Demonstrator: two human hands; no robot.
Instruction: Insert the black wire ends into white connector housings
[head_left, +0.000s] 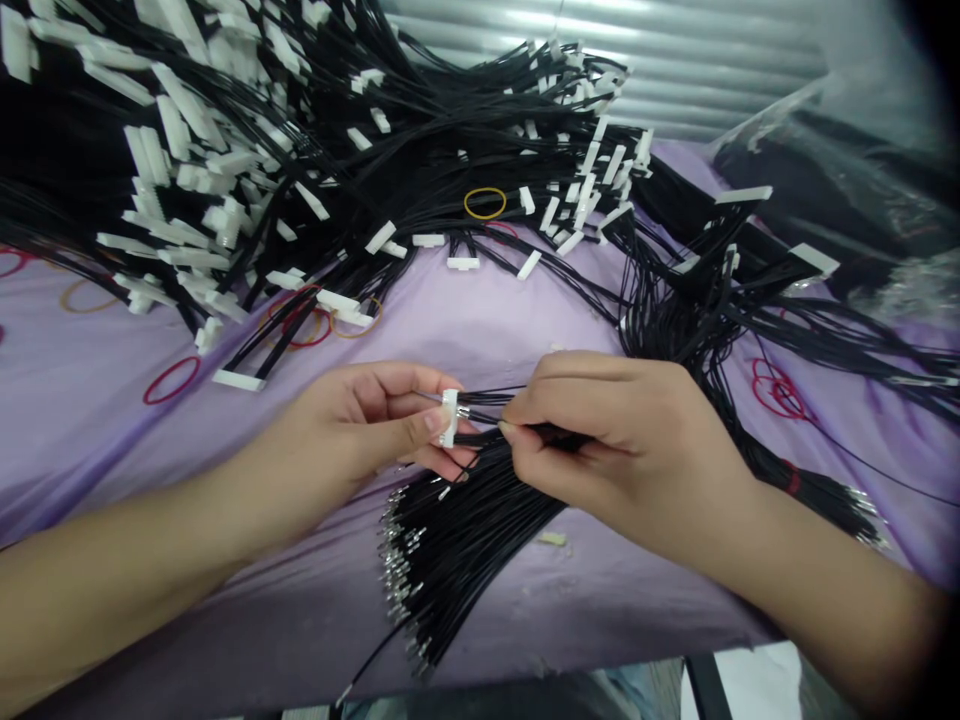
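My left hand (390, 415) pinches a small white plastic connector housing (450, 417) between thumb and fingers. Several black wires run from the housing toward the right. My right hand (600, 425) is closed on a thin black wire (484, 417), whose bare metal terminal lies at the housing's right face. Whether that terminal sits inside a slot I cannot tell. Under both hands a thick fan of loose black wires (480, 540) lies on the cloth, metal terminals at its left end. The right hand covers part of this bundle.
Piles of black cables with white connectors (187, 180) fill the back left and middle of the purple cloth (637, 610). Red rubber bands (780, 390) and a yellow one (485, 204) lie about. A tied wire bundle (817, 490) is at right, with clear plastic bags (885, 180) behind.
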